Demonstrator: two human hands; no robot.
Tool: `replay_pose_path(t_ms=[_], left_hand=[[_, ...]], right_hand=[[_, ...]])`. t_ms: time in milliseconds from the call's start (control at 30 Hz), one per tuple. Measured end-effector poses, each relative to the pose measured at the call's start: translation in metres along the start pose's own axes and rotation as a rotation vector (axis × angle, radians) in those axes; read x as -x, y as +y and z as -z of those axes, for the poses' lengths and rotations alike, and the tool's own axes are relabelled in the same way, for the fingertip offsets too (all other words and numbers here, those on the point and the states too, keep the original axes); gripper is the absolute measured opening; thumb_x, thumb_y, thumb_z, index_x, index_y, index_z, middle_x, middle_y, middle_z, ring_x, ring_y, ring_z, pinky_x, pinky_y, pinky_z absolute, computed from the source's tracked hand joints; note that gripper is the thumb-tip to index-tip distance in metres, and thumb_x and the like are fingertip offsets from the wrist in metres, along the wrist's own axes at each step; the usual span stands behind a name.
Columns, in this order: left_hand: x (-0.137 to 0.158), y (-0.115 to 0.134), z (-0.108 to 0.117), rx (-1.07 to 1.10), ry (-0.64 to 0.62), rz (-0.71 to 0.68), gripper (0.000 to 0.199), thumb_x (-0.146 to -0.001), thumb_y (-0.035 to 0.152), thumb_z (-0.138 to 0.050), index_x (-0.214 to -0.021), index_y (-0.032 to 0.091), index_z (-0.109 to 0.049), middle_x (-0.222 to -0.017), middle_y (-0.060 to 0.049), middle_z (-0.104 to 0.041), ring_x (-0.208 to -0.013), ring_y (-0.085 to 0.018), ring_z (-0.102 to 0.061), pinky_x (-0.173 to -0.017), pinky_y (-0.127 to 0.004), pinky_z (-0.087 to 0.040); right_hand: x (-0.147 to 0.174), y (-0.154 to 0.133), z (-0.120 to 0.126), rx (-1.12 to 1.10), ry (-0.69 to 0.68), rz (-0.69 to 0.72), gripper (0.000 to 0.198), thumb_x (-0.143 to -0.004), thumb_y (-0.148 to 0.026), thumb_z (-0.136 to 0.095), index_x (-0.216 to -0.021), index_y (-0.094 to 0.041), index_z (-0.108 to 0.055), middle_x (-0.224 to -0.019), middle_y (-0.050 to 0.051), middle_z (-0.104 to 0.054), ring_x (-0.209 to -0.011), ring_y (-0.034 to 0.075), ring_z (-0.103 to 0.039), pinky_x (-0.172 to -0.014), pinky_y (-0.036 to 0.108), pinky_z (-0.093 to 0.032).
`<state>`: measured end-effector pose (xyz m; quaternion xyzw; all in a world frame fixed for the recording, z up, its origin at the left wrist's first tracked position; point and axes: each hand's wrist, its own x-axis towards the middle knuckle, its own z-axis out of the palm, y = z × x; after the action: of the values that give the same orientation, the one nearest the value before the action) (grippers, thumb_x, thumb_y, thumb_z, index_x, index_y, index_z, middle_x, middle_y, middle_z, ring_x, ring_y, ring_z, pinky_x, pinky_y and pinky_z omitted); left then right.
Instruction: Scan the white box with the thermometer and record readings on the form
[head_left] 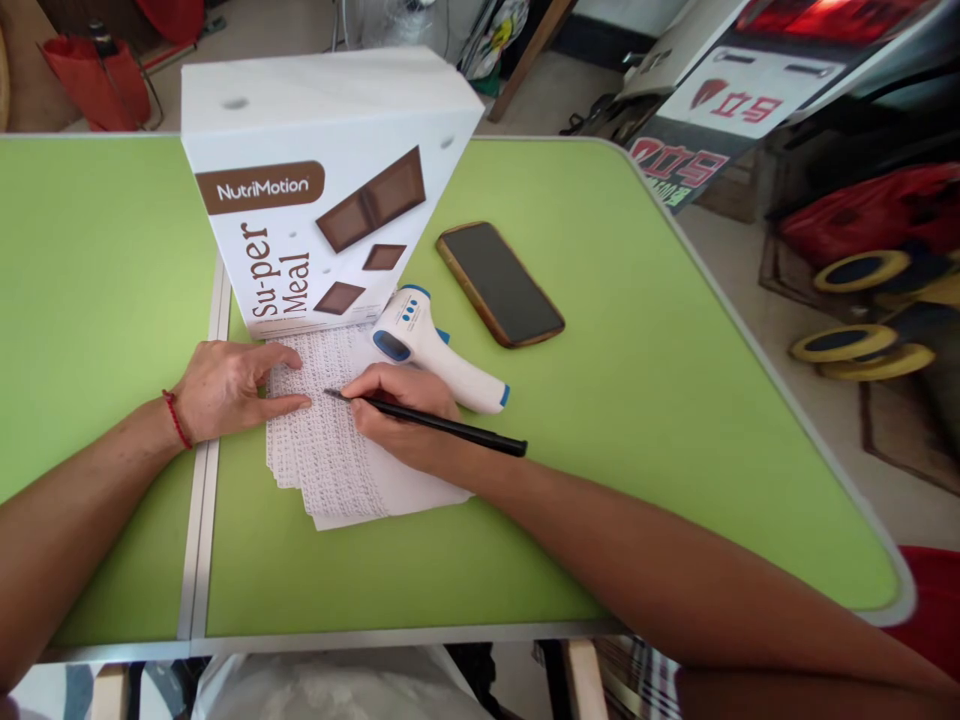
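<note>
My right hand (401,410) grips a black pen (450,425), its tip down on a sheet covered in rows of small handwriting. That sheet tops a loose stack of paper (337,470) lying on the green table. At the stack's left edge rests my left hand (240,385), thumb and forefinger apart on the paper, holding nothing. Just beyond the stack, a white NutriMotion box (277,240) stands upright at the papers' far edge. A white and blue infrared thermometer (435,355) lies beside my right hand, partly over the papers.
A smartphone (501,285) in a brown case lies face up right of the box. The green folding table (637,400) has a metal seam left of the papers and a rounded right corner. Beyond it stand a scooter (742,95) and a red bag (97,85).
</note>
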<state>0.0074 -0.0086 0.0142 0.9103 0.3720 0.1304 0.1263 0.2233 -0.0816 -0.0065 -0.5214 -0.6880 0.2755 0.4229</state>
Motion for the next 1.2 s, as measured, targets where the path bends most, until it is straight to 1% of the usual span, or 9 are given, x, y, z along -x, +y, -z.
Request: replay_pose_path(t_ms=[133, 200, 333, 467, 533, 667, 933, 1200], left_hand=[[-0.0001, -0.0007, -0.0002, 0.000, 0.004, 0.002, 0.038, -0.079, 0.053, -0.068, -0.097, 0.019, -0.071, -0.052, 0.004, -0.056, -0.046, -0.009, -0.048, -0.049, -0.022, -0.035], [-0.0003, -0.0010, -0.0002, 0.005, 0.001, 0.006, 0.037, -0.079, 0.052, -0.068, -0.097, 0.019, -0.071, -0.052, 0.004, -0.056, -0.046, -0.009, -0.048, -0.049, -0.022, -0.035], [-0.0007, -0.0013, -0.0006, 0.014, 0.004, 0.006, 0.037, -0.078, 0.052, -0.069, -0.097, 0.020, -0.072, -0.052, 0.005, -0.055, -0.046, -0.009, -0.048, -0.050, -0.023, -0.035], [-0.0006, -0.0017, -0.0012, 0.010, 0.012, 0.005, 0.037, -0.077, 0.052, -0.070, -0.096, 0.020, -0.072, -0.051, 0.005, -0.055, -0.045, -0.009, -0.047, -0.049, -0.023, -0.034], [-0.0003, -0.0019, -0.0014, 0.010, 0.016, 0.005, 0.037, -0.078, 0.052, -0.070, -0.096, 0.020, -0.072, -0.051, 0.005, -0.055, -0.045, -0.009, -0.047, -0.049, -0.023, -0.034], [-0.0002, -0.0023, -0.0016, 0.020, 0.023, -0.005, 0.037, -0.078, 0.052, -0.070, -0.095, 0.020, -0.072, -0.051, 0.005, -0.055, -0.045, -0.009, -0.048, -0.049, -0.023, -0.034], [-0.0008, -0.0032, -0.0020, 0.035, 0.020, 0.000, 0.038, -0.078, 0.054, -0.069, -0.096, 0.020, -0.072, -0.051, 0.004, -0.055, -0.045, -0.010, -0.048, -0.049, -0.024, -0.034], [0.0001, -0.0018, -0.0019, 0.026, 0.012, -0.001, 0.038, -0.078, 0.053, -0.070, -0.095, 0.019, -0.072, -0.050, 0.004, -0.055, -0.045, -0.010, -0.048, -0.049, -0.024, -0.034]], right_hand=[[0.0000, -0.0014, 0.0011, -0.061, -0.029, -0.051, 0.014, -0.073, -0.013, -0.055, -0.073, -0.020, -0.068, -0.065, -0.002, -0.068, -0.056, 0.010, -0.059, -0.053, 0.021, -0.045], [-0.0001, -0.0019, 0.0008, -0.083, -0.018, -0.086, 0.014, -0.073, -0.016, -0.055, -0.075, -0.019, -0.069, -0.065, -0.002, -0.069, -0.056, 0.010, -0.059, -0.052, 0.021, -0.045], [-0.0004, -0.0028, -0.0004, -0.047, 0.020, -0.117, 0.015, -0.072, -0.018, -0.054, -0.074, -0.020, -0.069, -0.065, -0.001, -0.069, -0.056, 0.010, -0.058, -0.053, 0.022, -0.045], [-0.0009, -0.0038, -0.0001, -0.011, 0.012, -0.112, 0.016, -0.072, -0.018, -0.053, -0.074, -0.020, -0.069, -0.065, -0.002, -0.069, -0.055, 0.010, -0.057, -0.054, 0.023, -0.045], [-0.0013, -0.0040, 0.0002, -0.021, 0.001, -0.134, 0.015, -0.072, -0.018, -0.054, -0.074, -0.020, -0.069, -0.065, -0.001, -0.069, -0.056, 0.011, -0.058, -0.054, 0.023, -0.045], [-0.0019, -0.0040, -0.0001, -0.017, 0.030, -0.186, 0.014, -0.071, -0.019, -0.054, -0.073, -0.020, -0.068, -0.067, -0.001, -0.070, -0.058, 0.011, -0.059, -0.055, 0.024, -0.046], [-0.0015, -0.0048, 0.0011, -0.023, 0.015, -0.130, 0.015, -0.070, -0.017, -0.053, -0.071, -0.020, -0.068, -0.065, 0.000, -0.070, -0.057, 0.011, -0.059, -0.055, 0.024, -0.046], [-0.0005, -0.0048, 0.0026, 0.016, 0.028, -0.109, 0.013, -0.069, -0.015, -0.053, -0.068, -0.020, -0.065, -0.063, -0.002, -0.068, -0.056, 0.011, -0.058, -0.055, 0.023, -0.046]])
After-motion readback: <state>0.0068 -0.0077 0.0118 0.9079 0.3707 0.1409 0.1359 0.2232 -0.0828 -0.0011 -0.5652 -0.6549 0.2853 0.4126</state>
